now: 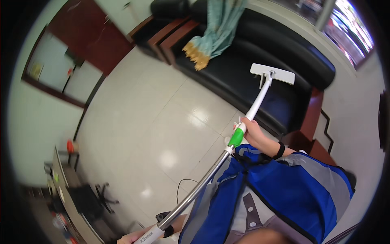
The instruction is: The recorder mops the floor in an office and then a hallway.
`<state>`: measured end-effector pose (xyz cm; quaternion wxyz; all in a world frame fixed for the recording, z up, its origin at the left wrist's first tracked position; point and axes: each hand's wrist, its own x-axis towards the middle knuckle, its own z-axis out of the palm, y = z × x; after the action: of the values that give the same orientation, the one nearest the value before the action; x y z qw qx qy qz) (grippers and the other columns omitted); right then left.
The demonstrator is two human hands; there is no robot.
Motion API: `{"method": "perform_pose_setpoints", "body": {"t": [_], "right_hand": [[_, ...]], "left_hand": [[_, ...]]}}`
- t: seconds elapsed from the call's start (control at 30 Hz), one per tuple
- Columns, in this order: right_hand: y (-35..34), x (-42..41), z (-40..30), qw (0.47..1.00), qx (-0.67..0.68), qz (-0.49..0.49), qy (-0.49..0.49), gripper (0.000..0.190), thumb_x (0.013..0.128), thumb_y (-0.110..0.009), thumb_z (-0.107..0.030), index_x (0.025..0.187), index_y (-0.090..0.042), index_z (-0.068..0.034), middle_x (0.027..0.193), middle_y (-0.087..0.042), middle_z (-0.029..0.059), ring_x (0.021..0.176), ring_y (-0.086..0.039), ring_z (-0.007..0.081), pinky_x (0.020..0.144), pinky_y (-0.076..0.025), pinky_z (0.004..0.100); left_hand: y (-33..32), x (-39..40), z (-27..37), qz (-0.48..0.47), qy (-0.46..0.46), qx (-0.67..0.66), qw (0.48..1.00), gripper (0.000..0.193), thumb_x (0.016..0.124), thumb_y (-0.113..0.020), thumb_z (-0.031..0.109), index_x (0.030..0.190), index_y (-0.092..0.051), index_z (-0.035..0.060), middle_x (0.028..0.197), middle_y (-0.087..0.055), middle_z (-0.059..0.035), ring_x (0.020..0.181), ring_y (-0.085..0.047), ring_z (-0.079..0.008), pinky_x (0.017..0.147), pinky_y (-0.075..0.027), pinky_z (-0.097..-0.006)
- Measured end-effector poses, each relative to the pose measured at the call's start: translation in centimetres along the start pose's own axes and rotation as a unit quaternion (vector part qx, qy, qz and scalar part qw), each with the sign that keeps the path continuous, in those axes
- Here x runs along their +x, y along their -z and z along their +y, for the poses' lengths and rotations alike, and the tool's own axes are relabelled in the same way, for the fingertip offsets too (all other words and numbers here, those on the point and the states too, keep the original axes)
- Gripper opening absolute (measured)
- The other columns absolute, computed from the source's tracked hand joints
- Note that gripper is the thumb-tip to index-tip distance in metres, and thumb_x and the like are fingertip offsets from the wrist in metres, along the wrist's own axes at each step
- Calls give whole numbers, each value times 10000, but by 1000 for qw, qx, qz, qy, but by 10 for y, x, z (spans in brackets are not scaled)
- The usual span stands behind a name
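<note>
A long mop-like cleaning tool with a white tube (259, 97) and a steel lower pole (195, 186) runs diagonally across the view. My right hand (252, 131) is closed around the white tube, just above its green section (236, 138). At the bottom edge, my left hand (129, 238) is by the pale handle grip (149, 234), its fingers wrapped about it and partly cut off by the frame. The flat white rectangular head (283, 76) is raised in front of the black leather sofa (231, 73); whether they touch cannot be told.
A teal curtain with yellow fringe (218, 39) drapes over the sofa. Upper right is a window (347, 30). A dark red door (91, 33) stands upper left. At lower left are a desk with a partition (70, 195) and a black swivel chair (88, 198). A thin cable (178, 190) lies on the tiles.
</note>
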<state>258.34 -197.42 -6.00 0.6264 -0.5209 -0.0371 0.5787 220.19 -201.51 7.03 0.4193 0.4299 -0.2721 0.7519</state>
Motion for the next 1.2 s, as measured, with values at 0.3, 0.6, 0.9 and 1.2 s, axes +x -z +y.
{"method": "perform_pose_setpoints", "body": {"t": [0.3,0.6,0.9,1.2], "right_hand": [[-90,59,61,954,-122,-201,-187,287,801,-427,-126,916,-308,108,814,-470,183,728,-550,242,670,-488,335],[-120,107,167,860,-176,-274,-393,287,749,-424,-75,945,-321,107,865,-479,202,758,-552,263,676,-492,348],[-69,220,295,814,-257,-238,-464,282,720,-467,-70,933,-358,80,795,-504,171,713,-557,253,639,-493,341],[-78,190,314,795,-242,-232,-506,193,705,-486,-73,836,-420,52,744,-510,149,653,-550,216,615,-490,307]], "left_hand": [[-111,-14,19,8,-91,258,962,211,653,-515,40,499,-384,98,384,-422,2,292,-397,-78,324,-376,-208],[-150,-29,-26,42,-127,409,902,234,645,-532,45,485,-367,88,363,-407,2,273,-381,-77,321,-384,-199],[-74,-82,-88,242,96,603,754,186,595,-583,41,557,-401,47,461,-437,-38,333,-408,-138,366,-391,-267],[-79,-64,-91,204,99,596,770,194,623,-523,7,507,-381,71,424,-421,-9,337,-388,-85,364,-339,-200]]}}
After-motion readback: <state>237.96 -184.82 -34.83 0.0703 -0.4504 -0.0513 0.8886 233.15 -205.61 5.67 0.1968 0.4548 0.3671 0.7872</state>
